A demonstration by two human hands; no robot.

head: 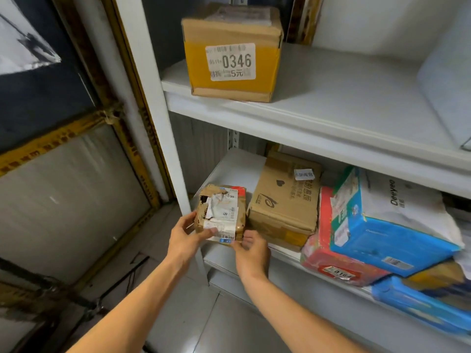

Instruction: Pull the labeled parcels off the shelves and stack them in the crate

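Head view: small battered parcel (220, 212) sits at the left front end of the lower shelf (224, 259), just beside a brown carton (285, 200). Left hand (186, 233) curls round its left side, thumb on the front; right hand (251, 248) pinches its lower right corner, a two-sided hold likely meant to draw it out level. Cardboard torn at top left, white labels crumpled and overlapping, barcode strip low; no crate in sight.
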